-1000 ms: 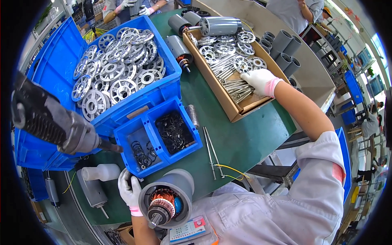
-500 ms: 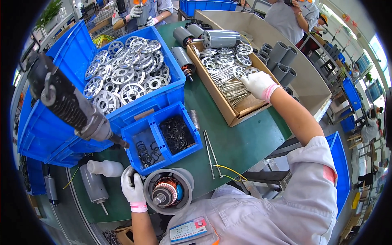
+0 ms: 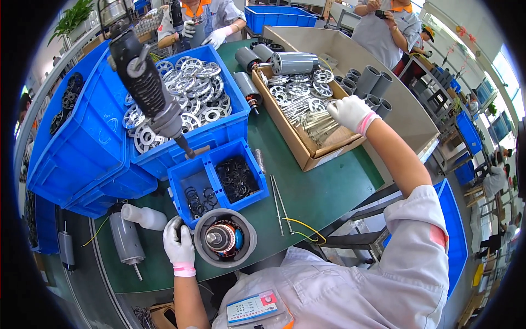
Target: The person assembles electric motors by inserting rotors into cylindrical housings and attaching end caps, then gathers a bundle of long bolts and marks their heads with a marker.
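Note:
A grey motor housing [image 3: 253, 239] stands at the table's near edge, with the copper-wound rotor and shaft [image 3: 218, 239] showing inside it. My gloved left hand [image 3: 178, 245] rests against its left side, fingers loosely stretched out. At the right, my gloved right hand [image 3: 350, 114] reaches into a cardboard box [image 3: 308, 159] with its fingers curled down over long thin bolts [image 3: 307, 116]. Whatever its fingertips pinch is hidden behind the glove. Silver round end covers [image 3: 298, 89] fill the far part of that box. Two long bolts [image 3: 280, 205] lie on the green table between my hands.
A power screwdriver [image 3: 156, 90] hangs over a blue bin [image 3: 233, 123] of end covers. Small blue trays [image 3: 241, 205] hold black rings. A white bottle [image 3: 145, 216] and a grey motor [image 3: 126, 238] lie at left. Grey tubes [image 3: 370, 82] stand at right; two other people are across.
The motor housing, tilted before, now stands more upright beside my left hand. The hanging screwdriver has shifted right across the view. My right hand stays at the box of bolts.

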Available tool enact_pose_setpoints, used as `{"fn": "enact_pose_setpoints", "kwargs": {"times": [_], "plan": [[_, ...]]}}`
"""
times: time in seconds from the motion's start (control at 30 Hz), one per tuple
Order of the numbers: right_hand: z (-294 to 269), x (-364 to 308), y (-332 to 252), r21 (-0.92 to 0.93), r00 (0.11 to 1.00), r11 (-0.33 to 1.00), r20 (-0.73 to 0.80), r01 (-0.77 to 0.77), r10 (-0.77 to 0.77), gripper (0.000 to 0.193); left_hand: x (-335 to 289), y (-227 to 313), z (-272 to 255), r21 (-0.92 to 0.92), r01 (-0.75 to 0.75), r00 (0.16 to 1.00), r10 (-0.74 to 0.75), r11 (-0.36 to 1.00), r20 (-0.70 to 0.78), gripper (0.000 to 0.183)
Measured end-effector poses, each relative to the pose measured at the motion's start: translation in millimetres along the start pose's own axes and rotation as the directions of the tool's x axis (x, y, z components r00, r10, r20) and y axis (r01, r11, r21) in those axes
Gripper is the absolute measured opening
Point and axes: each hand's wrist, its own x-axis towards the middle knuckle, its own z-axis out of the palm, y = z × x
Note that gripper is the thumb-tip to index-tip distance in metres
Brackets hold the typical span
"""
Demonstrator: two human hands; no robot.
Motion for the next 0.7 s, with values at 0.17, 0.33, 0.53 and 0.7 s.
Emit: {"fn": "enact_pose_setpoints", "kwargs": {"times": [0.17,0.33,0.53,0.7], "plan": [[-7,-5,10,-0.023,0.962,0.977,-0.185,-0.210,0.202,0.013,3,-1,1,-0.022,-0.037,0.999,0.038,0.999,0.018,0.024],[-36,-19,15,0.006,0.905,0.971,-0.362,-0.238,0.224,0.016,0,-9,2,-0.057,-0.014,1.000,0.015,0.998,0.013,0.024],[-79,-55,2,0.092,0.855,0.979,-0.478,-0.180,0.202,0.030,-30,45,-29,-0.009,-0.145,0.953,0.137,0.989,-0.272,0.023],[-129,-74,-35,0.039,0.668,0.991,-0.742,0.131,-0.060,0.031,-51,147,-71,-0.414,-0.579,0.762,0.646,0.703,0.031,0.020]]}}
